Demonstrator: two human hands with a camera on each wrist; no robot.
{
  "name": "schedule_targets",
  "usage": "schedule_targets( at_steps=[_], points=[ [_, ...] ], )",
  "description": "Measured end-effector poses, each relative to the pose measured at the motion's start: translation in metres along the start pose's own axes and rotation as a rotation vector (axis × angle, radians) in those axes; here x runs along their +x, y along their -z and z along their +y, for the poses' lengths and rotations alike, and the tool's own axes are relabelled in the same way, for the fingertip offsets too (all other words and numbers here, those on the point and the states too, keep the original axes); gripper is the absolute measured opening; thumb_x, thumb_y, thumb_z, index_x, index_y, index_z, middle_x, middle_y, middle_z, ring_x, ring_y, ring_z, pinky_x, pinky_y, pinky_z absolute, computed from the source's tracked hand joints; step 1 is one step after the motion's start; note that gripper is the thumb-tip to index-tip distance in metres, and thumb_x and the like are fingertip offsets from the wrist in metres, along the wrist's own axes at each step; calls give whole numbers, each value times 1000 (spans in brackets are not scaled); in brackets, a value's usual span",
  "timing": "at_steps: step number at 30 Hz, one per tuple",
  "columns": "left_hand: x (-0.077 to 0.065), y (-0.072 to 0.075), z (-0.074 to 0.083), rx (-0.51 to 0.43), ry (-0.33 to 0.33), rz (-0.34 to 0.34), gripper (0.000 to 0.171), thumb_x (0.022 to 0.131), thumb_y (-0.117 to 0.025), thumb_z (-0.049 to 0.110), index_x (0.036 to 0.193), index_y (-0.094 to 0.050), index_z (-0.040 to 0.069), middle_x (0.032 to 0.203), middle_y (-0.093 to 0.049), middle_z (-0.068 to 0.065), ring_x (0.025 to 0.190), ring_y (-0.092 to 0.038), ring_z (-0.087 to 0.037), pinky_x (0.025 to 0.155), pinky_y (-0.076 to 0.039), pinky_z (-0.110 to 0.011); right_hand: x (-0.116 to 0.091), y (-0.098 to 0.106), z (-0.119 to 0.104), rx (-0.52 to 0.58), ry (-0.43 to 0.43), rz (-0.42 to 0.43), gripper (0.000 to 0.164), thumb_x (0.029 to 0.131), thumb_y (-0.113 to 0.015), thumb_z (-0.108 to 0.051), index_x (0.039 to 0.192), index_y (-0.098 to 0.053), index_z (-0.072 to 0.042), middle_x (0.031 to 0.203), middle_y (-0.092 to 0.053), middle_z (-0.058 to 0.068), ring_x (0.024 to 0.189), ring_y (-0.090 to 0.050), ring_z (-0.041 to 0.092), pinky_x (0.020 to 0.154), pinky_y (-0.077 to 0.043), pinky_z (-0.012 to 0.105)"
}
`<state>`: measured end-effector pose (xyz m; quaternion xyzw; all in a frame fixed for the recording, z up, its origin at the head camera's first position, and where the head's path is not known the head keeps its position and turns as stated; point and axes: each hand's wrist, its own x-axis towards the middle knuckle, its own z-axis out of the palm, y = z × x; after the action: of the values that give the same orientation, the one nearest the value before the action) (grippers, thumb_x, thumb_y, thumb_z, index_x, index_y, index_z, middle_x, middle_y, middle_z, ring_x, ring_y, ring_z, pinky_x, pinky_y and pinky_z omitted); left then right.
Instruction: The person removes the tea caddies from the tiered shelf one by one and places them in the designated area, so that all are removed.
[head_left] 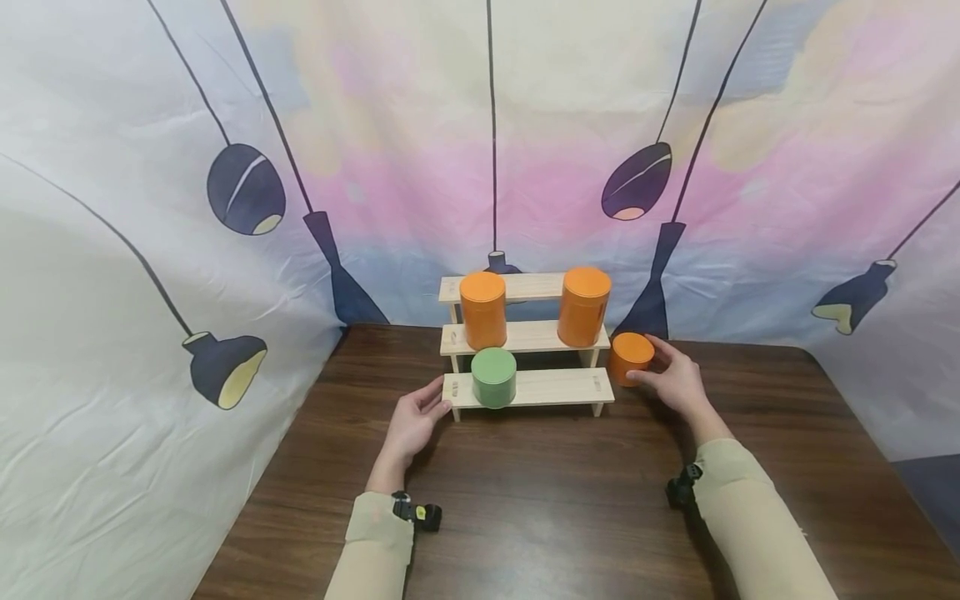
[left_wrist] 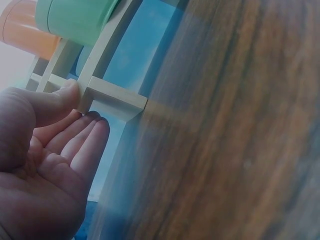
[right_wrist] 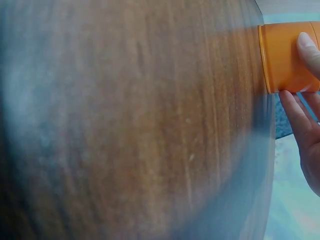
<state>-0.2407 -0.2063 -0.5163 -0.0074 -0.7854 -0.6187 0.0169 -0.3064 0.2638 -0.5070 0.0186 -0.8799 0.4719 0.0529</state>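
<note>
A three-tier wooden display stand (head_left: 547, 387) stands at the back of the table. My left hand (head_left: 412, 423) pinches the left end of its lowest step; in the left wrist view the thumb lies on the board end (left_wrist: 86, 95) and fingertips are at its underside. Right of the stand, my right hand (head_left: 675, 382) grips a short orange canister (head_left: 630, 360) between thumb and fingers, its base close to the tabletop in the right wrist view. On the lowest step, toward the left, sits a short green canister (head_left: 494, 379).
Two taller orange canisters, one on the left (head_left: 483, 312) and one on the right (head_left: 583, 308), stand on the middle step. Behind the dark wood table (head_left: 525, 500) hangs a cloth backdrop (head_left: 420, 167) printed with lamps, close to the stand's back.
</note>
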Motion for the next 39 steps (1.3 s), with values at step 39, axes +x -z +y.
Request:
schedule_targets(
  at_steps=[39],
  points=[
    [1, 0, -2, 7, -3, 2, 50, 104, -68, 4, 153, -56, -1, 156, -56, -18, 141, -57, -31, 112, -50, -40, -1, 2, -2, 11, 5, -41, 93, 95, -85, -20, 168, -30, -4, 161, -46, 29, 141, -52, 48, 113, -48, 61]
  ],
)
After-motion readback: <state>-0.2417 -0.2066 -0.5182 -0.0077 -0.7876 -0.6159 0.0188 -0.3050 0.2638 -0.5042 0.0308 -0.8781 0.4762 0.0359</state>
